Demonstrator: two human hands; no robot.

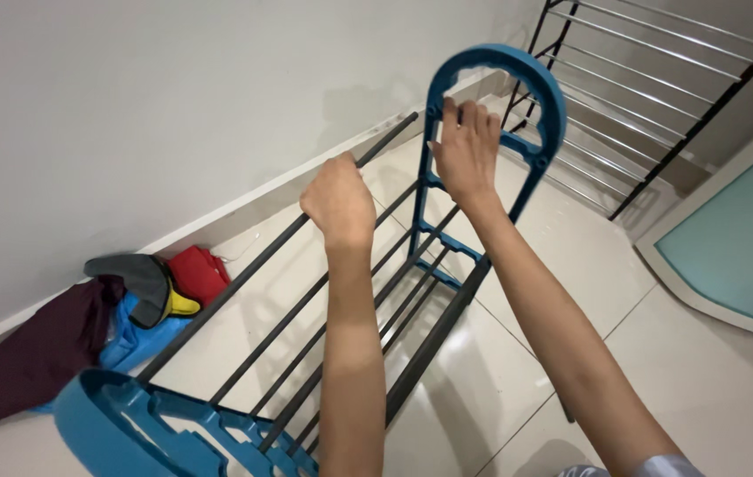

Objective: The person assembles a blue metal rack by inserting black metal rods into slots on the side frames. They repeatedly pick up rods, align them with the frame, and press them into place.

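Left hand (338, 201) is clenched around the top dark rod (279, 252) of the rack, knuckles up; right hand (466, 152) grasps the far blue end frame (518, 115) near its arched top, fingers hooked over the inner edge. We have the rack tipped up off the glossy tile floor (571, 265), its rods running from the near blue end frame (143, 424) at bottom left to the far one, several more dark rods (394, 300) below our forearms. We can't tell whether every rod is seated in its socket at either frame. Likely risk, as we judge it: if we push or twist the far frame with only one rod braced, a rod could pop out of a socket or the frames could rack out of parallel; smooth tile could also let the near frame slide. Edges: white wall (129, 106) and skirting run close along the left side, so little swing room there. A pile of clothes (103, 327), maroon, red, blue and grey, sits against the wall just beside the near frame. A second metal rack (650, 79) leans at top right, near the far frame. A teal-panelled door (738, 230) bounds the right. Open floor lies right of the rack, between it and the door.
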